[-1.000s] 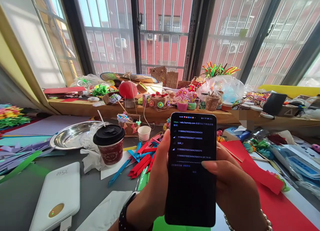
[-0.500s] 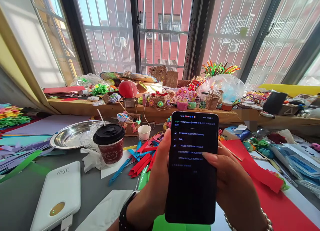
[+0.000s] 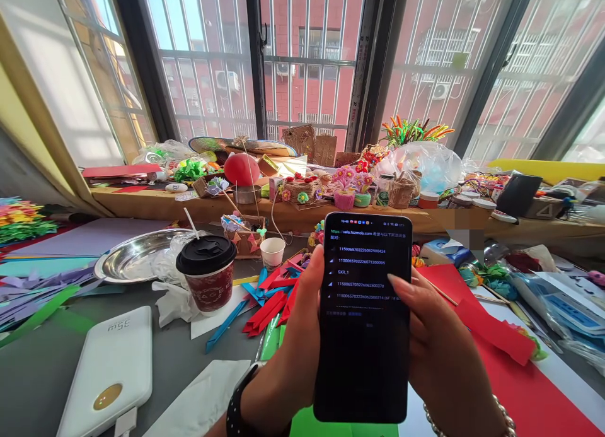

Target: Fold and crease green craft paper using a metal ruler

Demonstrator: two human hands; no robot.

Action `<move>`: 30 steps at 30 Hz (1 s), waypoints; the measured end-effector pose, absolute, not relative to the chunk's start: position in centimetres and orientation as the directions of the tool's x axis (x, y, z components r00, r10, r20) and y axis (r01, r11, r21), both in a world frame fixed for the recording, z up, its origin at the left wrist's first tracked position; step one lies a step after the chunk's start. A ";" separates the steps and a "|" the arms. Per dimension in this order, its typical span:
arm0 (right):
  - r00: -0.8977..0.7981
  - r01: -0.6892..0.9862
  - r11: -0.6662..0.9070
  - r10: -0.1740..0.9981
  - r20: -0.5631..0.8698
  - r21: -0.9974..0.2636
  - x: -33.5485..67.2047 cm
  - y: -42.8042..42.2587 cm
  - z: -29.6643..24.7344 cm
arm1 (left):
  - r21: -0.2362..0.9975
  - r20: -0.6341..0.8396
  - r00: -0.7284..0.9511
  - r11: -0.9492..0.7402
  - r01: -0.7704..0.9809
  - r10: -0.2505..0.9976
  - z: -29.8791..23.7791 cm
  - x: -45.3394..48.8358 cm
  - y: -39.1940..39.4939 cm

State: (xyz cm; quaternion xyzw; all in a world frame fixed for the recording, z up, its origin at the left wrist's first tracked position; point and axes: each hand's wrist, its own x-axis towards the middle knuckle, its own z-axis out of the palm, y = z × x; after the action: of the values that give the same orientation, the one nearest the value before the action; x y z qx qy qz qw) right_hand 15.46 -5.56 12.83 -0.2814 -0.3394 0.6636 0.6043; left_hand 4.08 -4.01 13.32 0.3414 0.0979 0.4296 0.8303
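A black smartphone (image 3: 363, 367) is held upright over the table, its dark screen lit with a list of number entries. My left hand (image 3: 295, 345) grips its left edge, thumb along the side and the other fingers hidden behind. At the right edge is my right hand (image 3: 444, 342), fingers curled beside and partly behind the phone, its thumb raised over the right part of the list. Whether that thumb touches the glass, I cannot tell. Green paper (image 3: 307, 421) shows below the phone.
Left of the hands stand a lidded coffee cup (image 3: 208, 285), a small paper cup (image 3: 273, 254), a metal tray (image 3: 111, 270) and a white power bank (image 3: 113, 355). Folded paper strips (image 3: 269, 308) lie nearby, red paper (image 3: 534, 386) on the right. Crafts crowd the windowsill (image 3: 142, 203).
The list on the phone screen has scrolled down, showing another entry at the top. My right thumb has shifted slightly up and to the right. The left hand keeps its hold.
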 end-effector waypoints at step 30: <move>-0.140 -0.639 -0.012 0.985 0.100 -0.769 15.5 -5.9 13.0 | 0.655 0.159 0.630 0.397 -0.643 0.760 13.4 4.3 -4.1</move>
State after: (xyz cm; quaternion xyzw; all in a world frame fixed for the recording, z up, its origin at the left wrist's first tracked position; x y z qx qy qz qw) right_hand 15.54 -5.93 13.01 -0.2457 -0.3522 0.6676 0.6082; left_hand 4.28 -4.07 13.40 0.3515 0.0830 0.4219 0.8316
